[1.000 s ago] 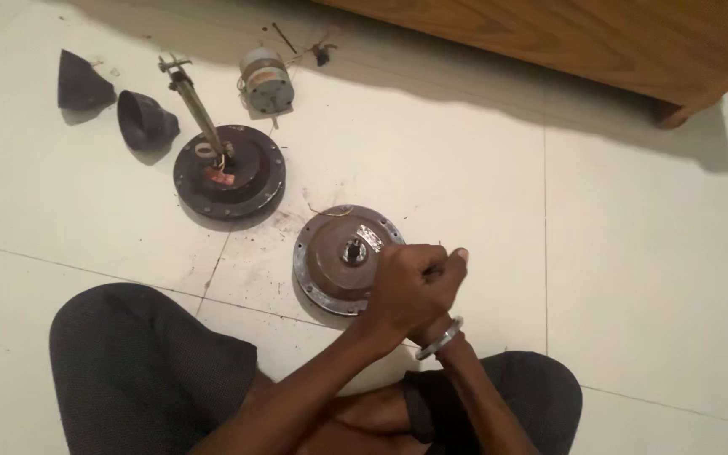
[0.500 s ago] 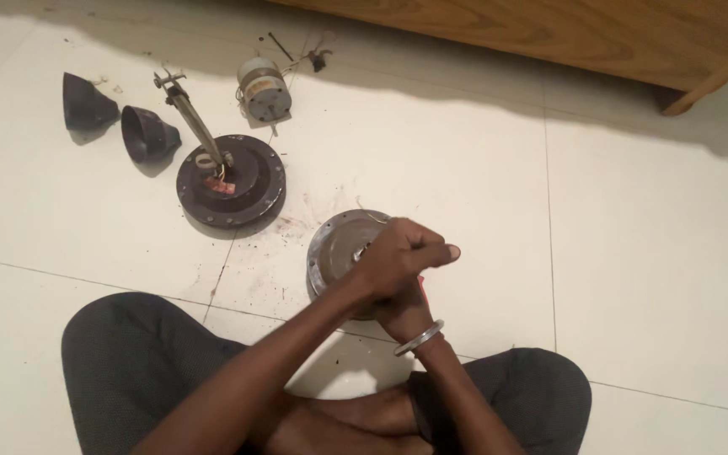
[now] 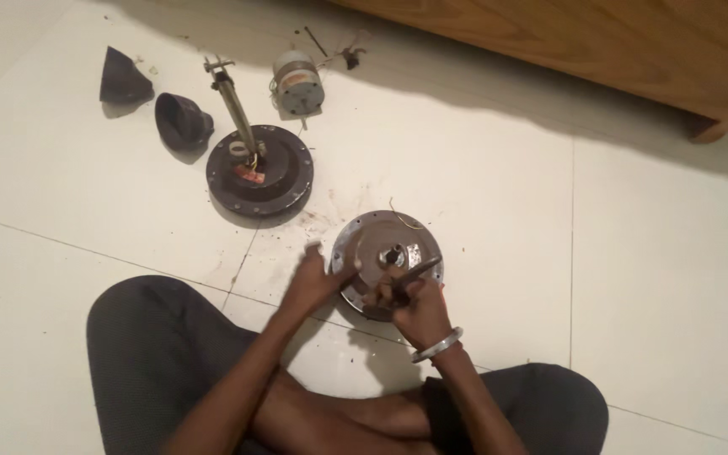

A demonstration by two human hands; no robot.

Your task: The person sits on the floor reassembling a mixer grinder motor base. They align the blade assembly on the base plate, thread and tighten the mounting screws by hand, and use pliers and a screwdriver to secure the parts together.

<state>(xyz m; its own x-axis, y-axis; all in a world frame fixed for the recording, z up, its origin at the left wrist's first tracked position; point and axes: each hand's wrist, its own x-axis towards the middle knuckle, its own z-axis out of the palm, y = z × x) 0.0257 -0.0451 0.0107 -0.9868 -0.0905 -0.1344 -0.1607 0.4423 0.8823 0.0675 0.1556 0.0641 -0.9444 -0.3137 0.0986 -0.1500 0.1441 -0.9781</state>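
Head view: I see the round metal motor housing (image 3: pixel 385 261) on the white tile floor (image 3: pixel 634 253) just ahead of my crossed legs. My right hand (image 3: pixel 414 305) is closed around a dark tool (image 3: pixel 419 271) lying over it; my left hand (image 3: pixel 318 282) is open, fingers spread at its left rim. Beyond sit a dark disc with rod (image 3: pixel 259 168), two black cones (image 3: pixel 183 120) and a small cylinder motor (image 3: pixel 298 82).
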